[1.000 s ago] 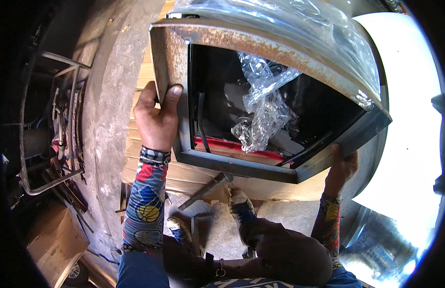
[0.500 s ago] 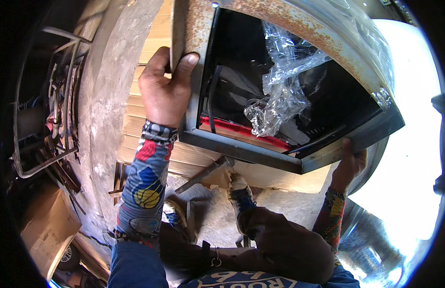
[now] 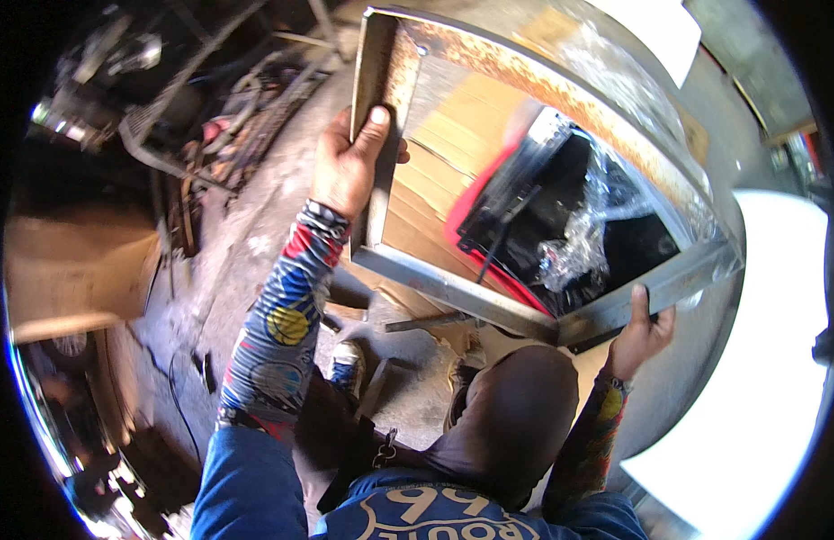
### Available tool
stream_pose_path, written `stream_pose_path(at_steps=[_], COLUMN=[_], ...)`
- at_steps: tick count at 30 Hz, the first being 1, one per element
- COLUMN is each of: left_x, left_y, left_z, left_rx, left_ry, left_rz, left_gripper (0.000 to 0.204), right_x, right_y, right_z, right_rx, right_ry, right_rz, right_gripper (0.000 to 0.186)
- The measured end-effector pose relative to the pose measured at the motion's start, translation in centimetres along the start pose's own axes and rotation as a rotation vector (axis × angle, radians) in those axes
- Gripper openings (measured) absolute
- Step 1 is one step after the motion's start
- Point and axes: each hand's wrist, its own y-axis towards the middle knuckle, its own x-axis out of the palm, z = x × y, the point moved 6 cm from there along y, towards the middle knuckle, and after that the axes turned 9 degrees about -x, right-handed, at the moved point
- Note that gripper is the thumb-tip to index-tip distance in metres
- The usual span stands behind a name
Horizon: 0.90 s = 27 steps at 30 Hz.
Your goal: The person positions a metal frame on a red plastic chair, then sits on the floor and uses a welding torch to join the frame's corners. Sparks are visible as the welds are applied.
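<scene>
Between my two hands is a rusty grey metal frame (image 3: 471, 292), four-sided and open in the middle. My left hand (image 3: 352, 162) grips its left bar, thumb on the near face and fingers wrapped behind. At the lower right corner my right hand (image 3: 646, 335) is closed on the bottom bar, thumb up against the metal. Through the frame I see a black panel-like object (image 3: 525, 225) with a red edge, lying below. Crumpled clear plastic wrap (image 3: 583, 238) rests on it.
Flattened cardboard (image 3: 457, 135) covers the ground beneath. Scrap metal bars (image 3: 255, 117) are heaped at the far left, with a cardboard box (image 3: 80, 274) nearer. A short metal bar (image 3: 426, 322) lies by my feet. Bright white glare fills the right side.
The metal frame has lifted and shifted away from the black object, so cardboard now shows through it. Both hands keep their hold. My view has turned.
</scene>
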Motion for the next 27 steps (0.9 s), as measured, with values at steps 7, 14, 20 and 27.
stream_pose_path(at_steps=[7,14,20,27], left_x=[-15.0,-23.8,-24.9,-26.6], left_y=[-12.4,-23.5,-31.8,-32.5], left_z=[17.3,26.9,25.8,18.1], left_rx=[0.217,0.55,0.645,0.5], left_ry=[0.012,0.115,0.725,1.039], left_rz=[0.354,0.753,1.213,1.105], left_gripper=[0.031,0.03,0.018,0.023], right_x=[13.8,28.0,31.8,28.6], right_y=[3.0,-3.7,-19.5,-36.8], right_z=[-11.7,-19.3,-24.4,-40.6], right_rx=[-0.08,0.001,0.257,0.47], right_ry=[0.47,0.735,0.252,1.153], right_rz=[-0.277,-0.49,-0.948,-1.763], right_gripper=[0.028,0.026,0.096,0.082])
